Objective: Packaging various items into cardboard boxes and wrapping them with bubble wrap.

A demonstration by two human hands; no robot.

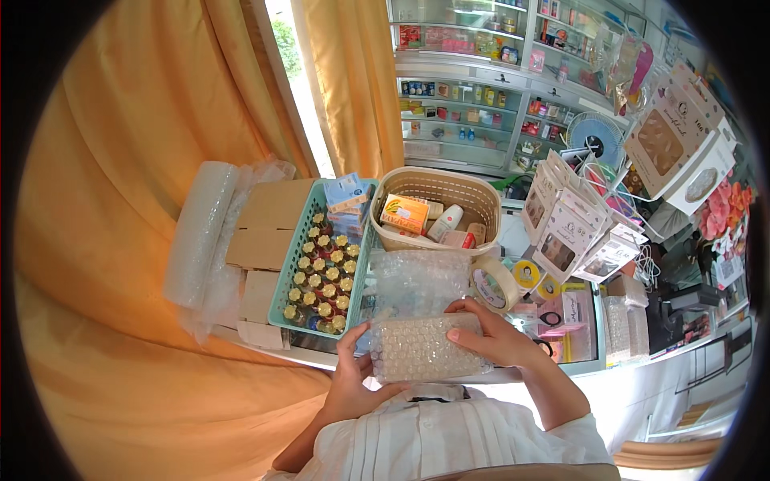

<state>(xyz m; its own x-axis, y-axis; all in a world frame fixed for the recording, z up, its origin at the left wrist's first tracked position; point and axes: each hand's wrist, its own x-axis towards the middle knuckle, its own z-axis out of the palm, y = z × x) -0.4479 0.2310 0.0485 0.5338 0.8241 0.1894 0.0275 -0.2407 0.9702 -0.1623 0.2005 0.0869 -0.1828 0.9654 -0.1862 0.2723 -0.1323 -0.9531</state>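
Observation:
A box-shaped parcel in bubble wrap (424, 349) is held between both hands, close in front of my white shirt. My left hand (355, 376) grips its left end, fingers at the upper corner and thumb along the lower edge. Across its upper right part lies my right hand (496, 333), thumb on the top face and fingers over the far edge. What the wrap encloses cannot be made out. Just beyond the parcel, a loose piece of bubble wrap (421, 276) rests on the glass counter. A wide roll of tape (494, 284) stands to its right.
At left, a teal basket (293, 264) holds several gold-capped bottles and boxes. Behind stands a beige basket (436, 242) of boxed products. Cardboard boxes (271, 207) and a bubble-wrap roll (201, 234) line the curtain side. Scissors (548, 318) lie right, below a rack of nail boxes (568, 234).

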